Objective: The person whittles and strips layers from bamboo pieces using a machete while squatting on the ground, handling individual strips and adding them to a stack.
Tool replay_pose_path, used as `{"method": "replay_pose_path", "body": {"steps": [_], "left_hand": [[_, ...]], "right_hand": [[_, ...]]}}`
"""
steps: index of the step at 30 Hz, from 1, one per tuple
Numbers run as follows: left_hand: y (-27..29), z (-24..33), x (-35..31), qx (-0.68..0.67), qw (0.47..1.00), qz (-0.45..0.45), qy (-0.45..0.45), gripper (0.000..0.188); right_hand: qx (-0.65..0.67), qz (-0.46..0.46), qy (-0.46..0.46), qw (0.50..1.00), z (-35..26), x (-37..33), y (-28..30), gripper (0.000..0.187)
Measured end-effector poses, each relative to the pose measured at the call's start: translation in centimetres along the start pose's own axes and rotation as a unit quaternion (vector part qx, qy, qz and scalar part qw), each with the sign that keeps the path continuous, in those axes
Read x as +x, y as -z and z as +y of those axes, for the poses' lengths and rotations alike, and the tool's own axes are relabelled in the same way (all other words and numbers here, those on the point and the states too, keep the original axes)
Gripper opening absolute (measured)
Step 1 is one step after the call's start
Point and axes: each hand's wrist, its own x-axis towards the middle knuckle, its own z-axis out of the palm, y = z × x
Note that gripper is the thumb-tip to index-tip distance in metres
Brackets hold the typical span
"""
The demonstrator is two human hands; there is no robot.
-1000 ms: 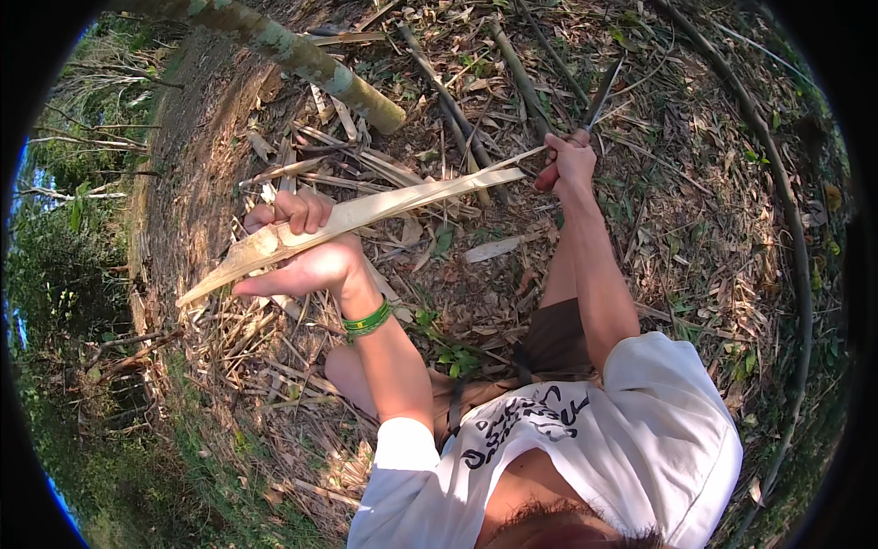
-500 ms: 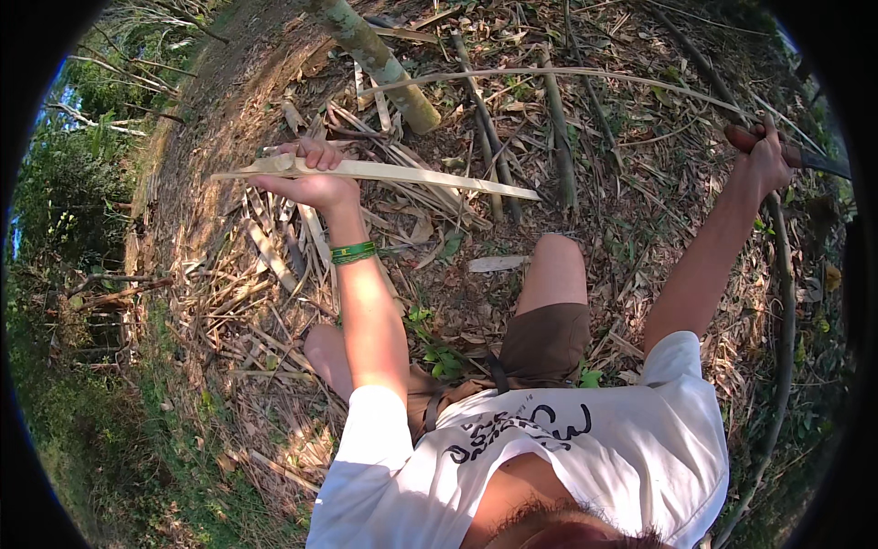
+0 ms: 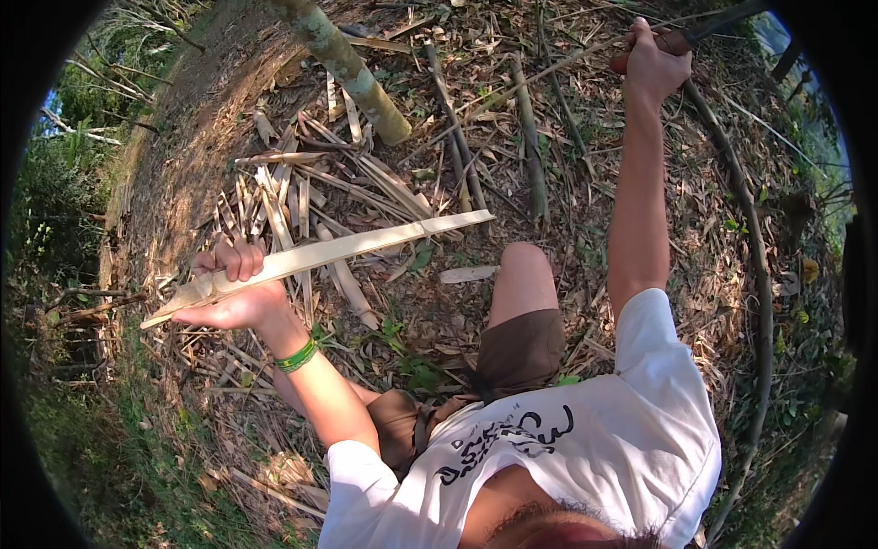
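Note:
My left hand (image 3: 236, 288) is closed around a long, pale split bamboo strip (image 3: 366, 240), near its left end. That strip slants up to the right, its far tip in front of my knee. My right hand (image 3: 657, 69), arm stretched far forward, grips the reddish-brown handle of a large knife (image 3: 675, 42). The dark blade points up and right, partly lost at the picture's rim. A thinner bamboo strip (image 3: 549, 71) runs by the right hand toward the lower left; I cannot tell whether the fingers hold it too.
A pile of split bamboo pieces (image 3: 297, 188) lies ahead on the left, beside a mottled tree trunk (image 3: 352, 73). Dark sticks (image 3: 448, 110) lie beyond my knee. Dry leaves cover the ground. A long curved branch (image 3: 761, 284) lies at the right, and green brush grows far left.
My left hand has moved down and left, tilting the pale strip upward to the right. My right hand has swung forward and inward with the knife, and the thin strip now slants more steeply.

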Motion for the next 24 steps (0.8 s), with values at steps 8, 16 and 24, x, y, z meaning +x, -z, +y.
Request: {"method": "replay_pose_path", "body": {"steps": [8, 16, 24], "left_hand": [[1.1, 0.5, -3.9, -0.088, 0.994, -0.067, -0.005, 0.077], [4.0, 1.7, -4.7, -0.110, 0.991, -0.080, -0.006, 0.024], [3.3, 5.0, 1.2, -0.176, 0.973, -0.129, -0.072, 0.026]], "right_hand": [[-0.148, -0.158, 0.120, 0.969, 1.4, -1.3, -11.0, 0.024], [-0.116, -0.382, 0.119, 0.909, 1.9, -13.7, -11.0, 0.030], [-0.075, -0.402, -0.195, 0.891, -3.8, -22.3, -0.9, 0.020]]}}
